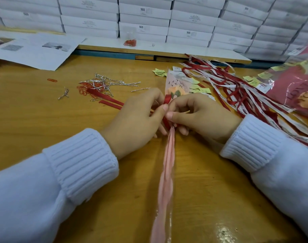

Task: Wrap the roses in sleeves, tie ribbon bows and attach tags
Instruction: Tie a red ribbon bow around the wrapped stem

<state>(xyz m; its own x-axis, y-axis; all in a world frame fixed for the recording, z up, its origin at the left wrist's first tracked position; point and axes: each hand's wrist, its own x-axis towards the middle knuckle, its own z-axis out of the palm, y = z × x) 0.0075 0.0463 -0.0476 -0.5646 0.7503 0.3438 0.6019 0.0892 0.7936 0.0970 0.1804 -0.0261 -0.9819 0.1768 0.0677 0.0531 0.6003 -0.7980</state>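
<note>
Left hand (137,118) and right hand (198,114) pinched red ribbon (166,99) between fingertips at sleeve (165,183) neck, apparently forming the bow.

My bench is a varnished wooden table (44,120) with glare at its near right. Behind it runs a white, blue-edged ledge (167,50). Stacked white boxes (144,18) cover the back.

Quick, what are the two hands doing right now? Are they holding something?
Left hand: fingers curled, pinching the red ribbon.
Right hand: fingers curled, pinching the same red ribbon just above the pink sleeve.
</note>
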